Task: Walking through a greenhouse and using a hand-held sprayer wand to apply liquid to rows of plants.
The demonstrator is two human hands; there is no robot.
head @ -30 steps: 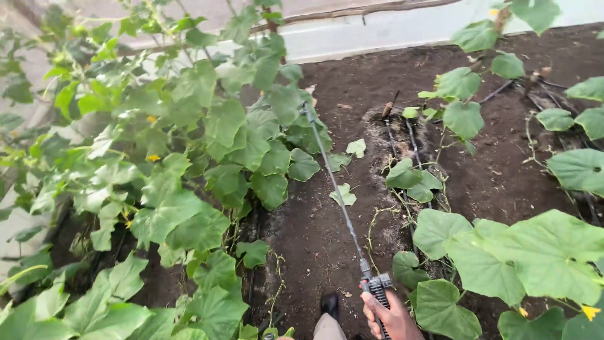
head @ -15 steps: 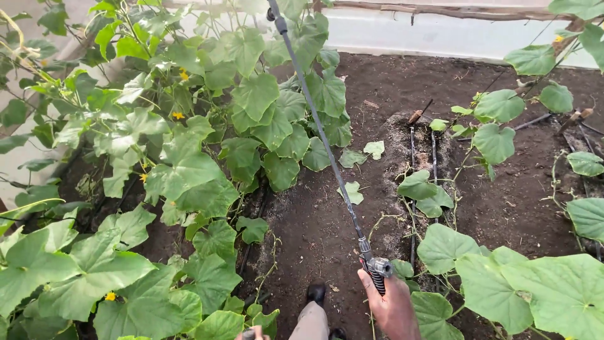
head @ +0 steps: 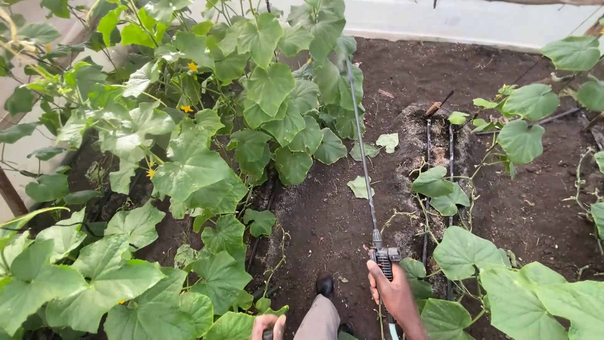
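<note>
Nearest, the left hand (head: pixel 267 324) shows only at the bottom edge; whether its fingers grip anything cannot be told. The right hand (head: pixel 395 291) has its fingers wrapped around the grey handle of a spray wand (head: pixel 365 164), a thin, straight metal rod reaching forward over dark soil (head: pixel 327 214) into the big-leaved vines (head: pixel 207 164).

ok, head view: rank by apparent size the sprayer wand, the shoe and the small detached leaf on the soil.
1. sprayer wand, held in the right hand, longest by far.
2. and 3. small detached leaf and shoe look alike; the shoe is nearer and partly hidden, so unranked.
</note>
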